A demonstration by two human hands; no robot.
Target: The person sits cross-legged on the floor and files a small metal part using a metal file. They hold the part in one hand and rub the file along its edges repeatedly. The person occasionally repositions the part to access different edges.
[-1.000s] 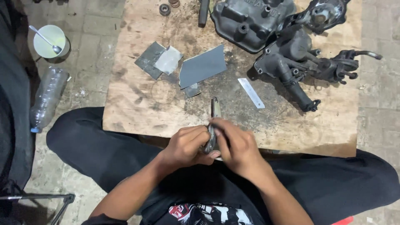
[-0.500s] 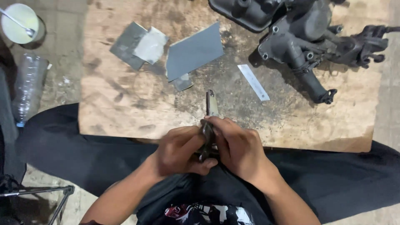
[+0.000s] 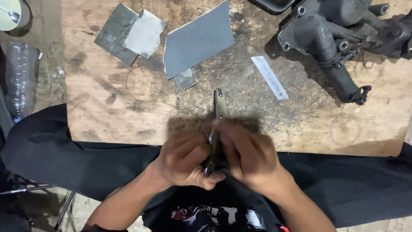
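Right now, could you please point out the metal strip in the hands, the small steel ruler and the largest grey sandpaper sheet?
metal strip (image 3: 220, 102): head view, on its upper end above the hands.
steel ruler (image 3: 269, 77): head view, mid-length.
grey sandpaper sheet (image 3: 198, 41): head view, centre.

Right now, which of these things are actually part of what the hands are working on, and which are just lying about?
In hand:
- thin metal bar, gripped between left hand and right hand

Lying about:
- grey abrasive sheets on the wooden board
- small flat steel ruler
- dark cast engine parts
- clear plastic bottle
- cup with a spoon
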